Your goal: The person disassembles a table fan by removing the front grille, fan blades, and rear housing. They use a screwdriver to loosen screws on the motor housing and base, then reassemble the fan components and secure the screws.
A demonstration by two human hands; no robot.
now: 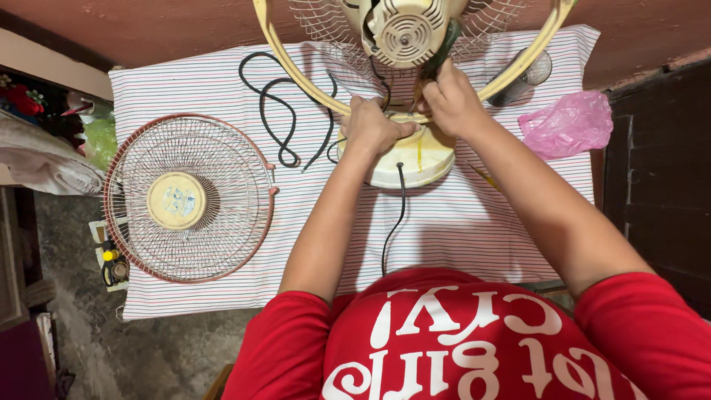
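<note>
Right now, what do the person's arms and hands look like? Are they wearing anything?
Both arms are bare from the short red sleeves down. The left hand and right hand wear no gloves, and no rings or watch show. The red shirt has big white letters across the front.

Both hands (pixel 411 111) grip the cream fan (pixel 404 33) at its base (pixel 415 159).

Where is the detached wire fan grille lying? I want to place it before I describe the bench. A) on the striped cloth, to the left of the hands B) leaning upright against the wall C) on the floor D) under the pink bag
A: the round grille lies flat on the striped cloth, to the left of the left hand, nowhere near the pink bag.
</note>
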